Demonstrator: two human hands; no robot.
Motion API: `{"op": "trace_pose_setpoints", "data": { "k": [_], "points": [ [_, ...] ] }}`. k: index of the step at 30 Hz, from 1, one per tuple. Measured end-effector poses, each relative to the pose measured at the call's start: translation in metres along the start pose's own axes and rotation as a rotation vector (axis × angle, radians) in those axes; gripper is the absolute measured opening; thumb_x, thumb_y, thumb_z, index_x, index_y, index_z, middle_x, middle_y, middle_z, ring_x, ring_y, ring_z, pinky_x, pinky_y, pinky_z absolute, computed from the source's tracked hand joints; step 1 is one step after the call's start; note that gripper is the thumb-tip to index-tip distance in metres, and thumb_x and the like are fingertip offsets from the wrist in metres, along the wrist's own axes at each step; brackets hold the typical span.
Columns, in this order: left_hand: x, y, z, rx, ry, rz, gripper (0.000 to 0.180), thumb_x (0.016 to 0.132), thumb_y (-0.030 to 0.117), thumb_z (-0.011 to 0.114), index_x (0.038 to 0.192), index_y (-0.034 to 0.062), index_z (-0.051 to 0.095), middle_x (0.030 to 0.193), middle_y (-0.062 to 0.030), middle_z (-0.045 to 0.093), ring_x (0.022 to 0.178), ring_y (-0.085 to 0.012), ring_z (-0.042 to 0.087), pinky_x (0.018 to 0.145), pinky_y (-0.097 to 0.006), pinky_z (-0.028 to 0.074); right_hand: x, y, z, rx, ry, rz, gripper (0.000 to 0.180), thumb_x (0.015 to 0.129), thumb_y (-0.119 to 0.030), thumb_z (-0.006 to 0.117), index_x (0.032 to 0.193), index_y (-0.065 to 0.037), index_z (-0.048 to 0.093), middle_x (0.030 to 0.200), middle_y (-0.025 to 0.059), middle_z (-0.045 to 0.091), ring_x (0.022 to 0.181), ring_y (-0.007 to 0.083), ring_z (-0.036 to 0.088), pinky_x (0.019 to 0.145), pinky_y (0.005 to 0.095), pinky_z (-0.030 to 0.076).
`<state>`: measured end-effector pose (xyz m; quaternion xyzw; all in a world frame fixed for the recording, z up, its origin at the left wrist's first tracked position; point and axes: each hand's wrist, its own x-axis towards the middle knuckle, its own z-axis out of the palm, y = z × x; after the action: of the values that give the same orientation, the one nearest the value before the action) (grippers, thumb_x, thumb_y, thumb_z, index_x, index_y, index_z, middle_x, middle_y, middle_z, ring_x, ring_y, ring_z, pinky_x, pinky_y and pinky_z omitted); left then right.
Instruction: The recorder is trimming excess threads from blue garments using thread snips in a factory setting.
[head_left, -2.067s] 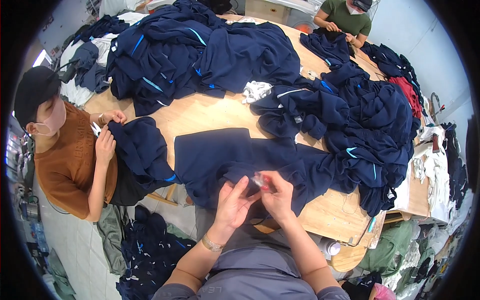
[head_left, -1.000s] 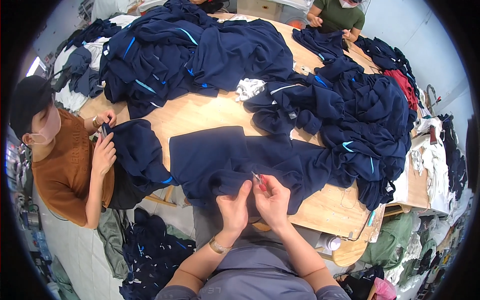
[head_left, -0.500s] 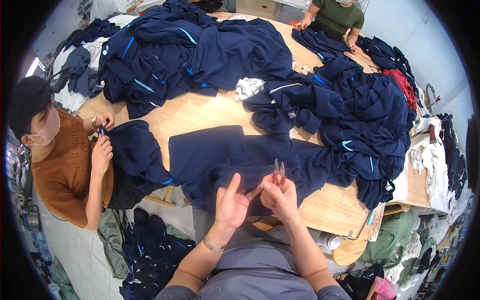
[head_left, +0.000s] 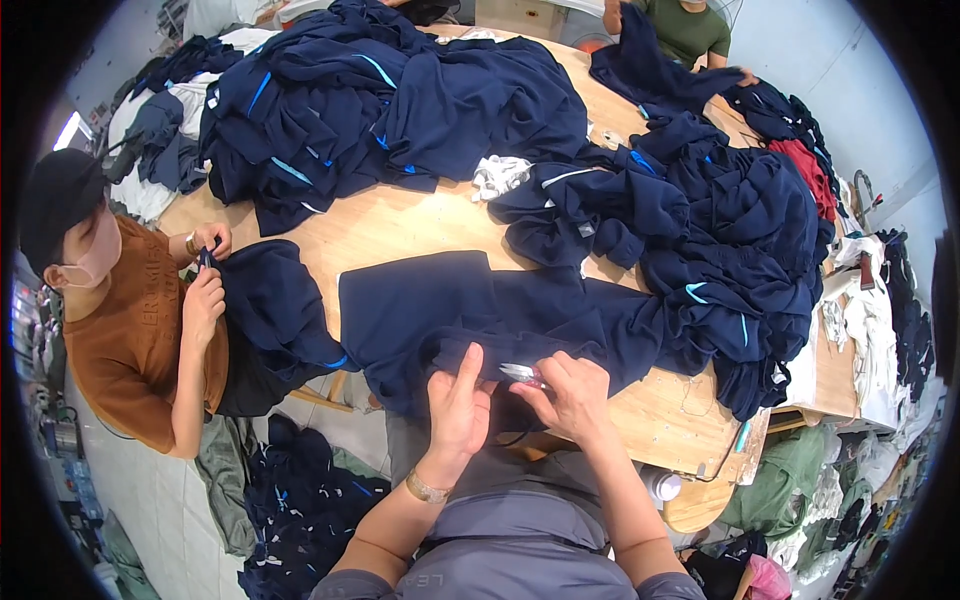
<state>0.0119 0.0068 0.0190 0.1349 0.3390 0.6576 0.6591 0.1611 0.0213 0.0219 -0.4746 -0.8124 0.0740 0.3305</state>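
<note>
A navy garment (head_left: 420, 300) lies spread along the near side of the table, its front part bunched up before me. My left hand (head_left: 458, 412) is at the bunched near edge, thumb stretched up over the cloth and the other fingers curled at the fabric, partly hidden. Between the thumb and fingers of my right hand (head_left: 568, 395) is a pair of thread snips (head_left: 524, 375) with a reddish grip. Its pale blades point left, toward my left hand, just above the cloth.
Large heaps of navy garments (head_left: 330, 120) cover the table's far left and right (head_left: 740, 210). A white cloth (head_left: 500, 177) lies between them. At the left, a co-worker in brown (head_left: 140, 330) handles a navy garment; another in green (head_left: 690, 35) works at the far right.
My right hand has turned, swinging the snips from pointing up to pointing left. My left fingers have drawn in from the right hand. The far co-worker has lifted a navy garment.
</note>
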Motion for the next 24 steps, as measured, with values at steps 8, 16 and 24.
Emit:
{"op": "trace_pose_setpoints", "data": {
  "k": [8,16,24],
  "points": [
    [-0.001,-0.003,-0.001,0.039,0.006,0.039,0.012,0.091,0.012,0.054,0.084,0.0039,0.059,0.085,-0.0024,0.06,0.077,-0.0103,0.058,0.07,-0.025,0.048,0.007,0.0,-0.002,-0.059,-0.023,-0.063,0.035,0.067,-0.039,0.073,0.068,-0.009,0.054,0.059,0.0035,0.045,0.049,0.0213,0.045,0.048,0.0305,0.034],
    [0.0,0.001,-0.001,0.016,-0.06,-0.008,0.02,0.093,0.018,0.05,0.097,0.0004,0.059,0.098,-0.0093,0.063,0.088,-0.0154,0.061,0.081,-0.032,0.051,0.002,0.006,0.01,0.625,0.107,0.405,0.026,0.077,-0.016,0.071,0.089,-0.001,0.054,0.067,0.004,0.057,0.057,0.0085,0.053,0.05,0.0219,0.041],
    [-0.003,-0.004,-0.009,-0.045,-0.13,-0.08,0.017,0.093,0.018,0.05,0.1,0.005,0.059,0.103,-0.0083,0.062,0.097,-0.0171,0.059,0.085,-0.039,0.05,0.019,-0.014,0.026,0.603,0.097,0.206,0.016,0.081,0.003,0.063,0.096,0.0,0.058,0.084,0.0072,0.066,0.073,0.0074,0.06,0.062,0.0208,0.047]
  ]
}}
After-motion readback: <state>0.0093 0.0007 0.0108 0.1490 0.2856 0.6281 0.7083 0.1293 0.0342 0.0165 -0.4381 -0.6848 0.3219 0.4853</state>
